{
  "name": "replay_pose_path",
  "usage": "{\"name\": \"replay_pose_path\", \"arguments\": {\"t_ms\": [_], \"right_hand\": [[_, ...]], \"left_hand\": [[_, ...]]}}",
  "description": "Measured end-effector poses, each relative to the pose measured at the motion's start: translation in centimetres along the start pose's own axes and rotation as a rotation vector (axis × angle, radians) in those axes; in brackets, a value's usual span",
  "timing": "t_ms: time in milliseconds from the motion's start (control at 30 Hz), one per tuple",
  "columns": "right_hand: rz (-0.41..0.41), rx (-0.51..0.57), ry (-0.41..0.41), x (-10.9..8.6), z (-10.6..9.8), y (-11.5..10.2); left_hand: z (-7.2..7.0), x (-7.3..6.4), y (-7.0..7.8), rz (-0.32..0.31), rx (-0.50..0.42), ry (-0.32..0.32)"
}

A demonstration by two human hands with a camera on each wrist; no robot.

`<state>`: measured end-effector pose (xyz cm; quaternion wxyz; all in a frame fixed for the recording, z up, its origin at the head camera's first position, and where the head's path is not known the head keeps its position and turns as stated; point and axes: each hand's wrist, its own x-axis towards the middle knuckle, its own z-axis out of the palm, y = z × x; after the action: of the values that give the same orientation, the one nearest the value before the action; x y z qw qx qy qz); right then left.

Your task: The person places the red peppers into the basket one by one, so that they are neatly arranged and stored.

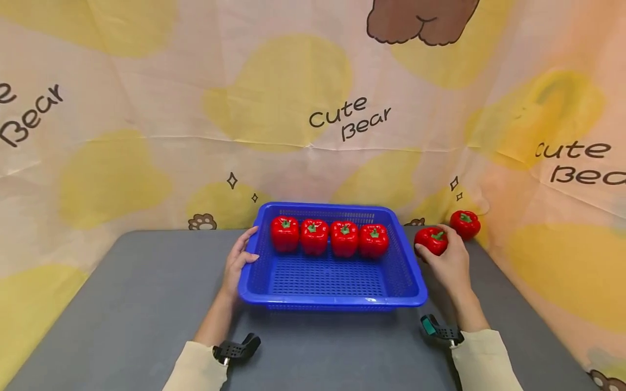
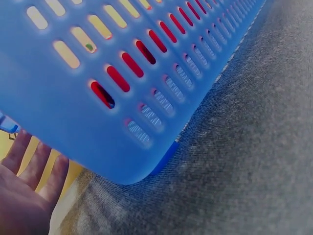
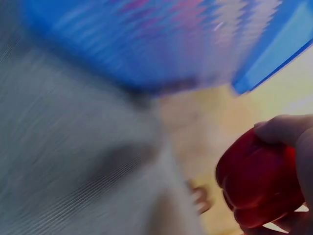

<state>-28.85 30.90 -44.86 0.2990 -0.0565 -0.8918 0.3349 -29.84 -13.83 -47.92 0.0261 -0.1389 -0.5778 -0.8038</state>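
Note:
A blue plastic basket (image 1: 332,301) holds a row of several red bell peppers (image 1: 314,237) with green stems, along its far side. My left hand (image 1: 237,263) holds the basket's left rim, its thumb over the edge; in the left wrist view its fingers (image 2: 36,161) reach up by the outer wall. To the right of the basket, my right hand (image 1: 452,263) grips another red bell pepper (image 1: 430,240) between thumb and fingers. The right wrist view shows this pepper (image 3: 259,178) close up, beside the blurred basket wall (image 3: 137,54).
One more red bell pepper (image 1: 465,224) sits at the table's far right corner, just behind my right hand. A grey table (image 1: 161,304) lies under everything. Patterned cloth (image 1: 279,92) hangs close behind the basket and along the right side.

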Motion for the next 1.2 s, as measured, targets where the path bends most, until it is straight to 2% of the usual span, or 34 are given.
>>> {"name": "replay_pose_path", "arguments": {"t_ms": [200,433,600,700,833,1033,1200], "right_hand": [[-0.117,0.038,0.017,0.5,-1.7,-3.3],[-0.119,0.130,-0.012,-0.3,-3.2,-6.8],[-0.184,0.188,-0.037,-0.9,-3.3,-8.9],[-0.216,0.223,-0.059,-1.2,-2.9,-9.4],[-0.246,0.255,-0.145,-1.6,-1.9,-9.6],[-0.260,0.216,-0.246,-1.8,-0.1,-9.0],[-0.256,0.182,-0.316,-1.9,0.5,-8.3]], "left_hand": [[-0.5,-0.3,0.3,0.007,0.006,0.002],[-0.7,-0.5,0.3,0.001,-0.010,-0.004],[-0.6,-0.4,0.4,0.003,-0.033,-0.004],[-0.6,-0.3,0.5,0.003,-0.032,-0.008],[-0.4,-0.2,0.6,0.000,-0.027,-0.017],[0.0,-0.1,0.6,-0.022,-0.017,-0.019],[0.2,-0.1,0.5,-0.019,-0.011,-0.022]]}}
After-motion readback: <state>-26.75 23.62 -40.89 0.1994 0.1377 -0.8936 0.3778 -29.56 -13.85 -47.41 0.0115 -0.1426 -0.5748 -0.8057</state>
